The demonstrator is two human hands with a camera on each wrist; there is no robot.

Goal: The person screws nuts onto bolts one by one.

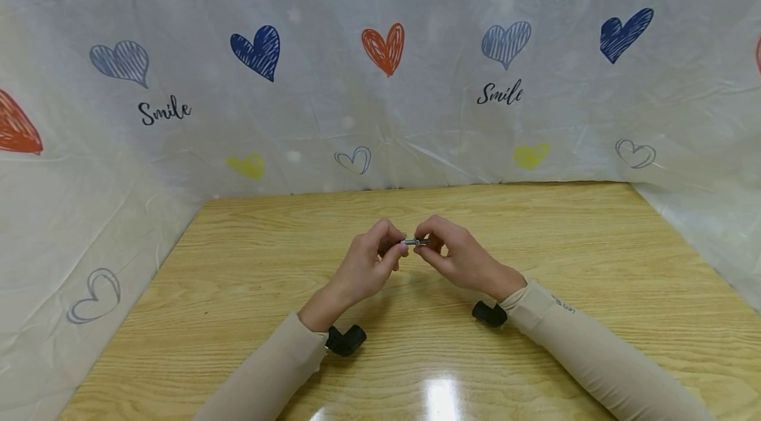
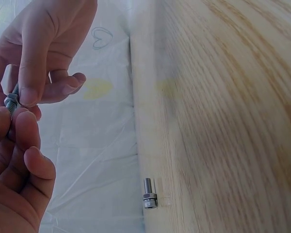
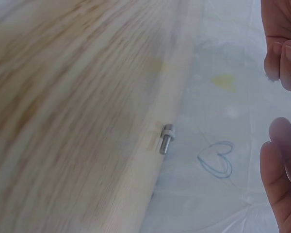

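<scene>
Both hands meet in front of the body in the head view, above the table. My left hand (image 1: pixel 368 259) pinches one end of a small metal bolt (image 1: pixel 410 242) between thumb and fingers. Its thread shows between the two hands. A nut (image 2: pixel 11 97) sits on that thread, and the fingertips of my right hand (image 1: pixel 460 256) pinch it from both sides. The left fingers hide the bolt's other end. On the table lies a second bolt (image 2: pixel 149 196) on its side, with a nut near its head; the right wrist view shows this bolt (image 3: pixel 166 140) too.
A wood-grain table (image 1: pixel 250 275) spreads under both forearms. White sheeting (image 1: pixel 434 117) with printed hearts rises along its far edge and sides. A black fitting (image 1: pixel 347 340) sits at the left wrist, and a similar black fitting (image 1: pixel 490 314) at the right.
</scene>
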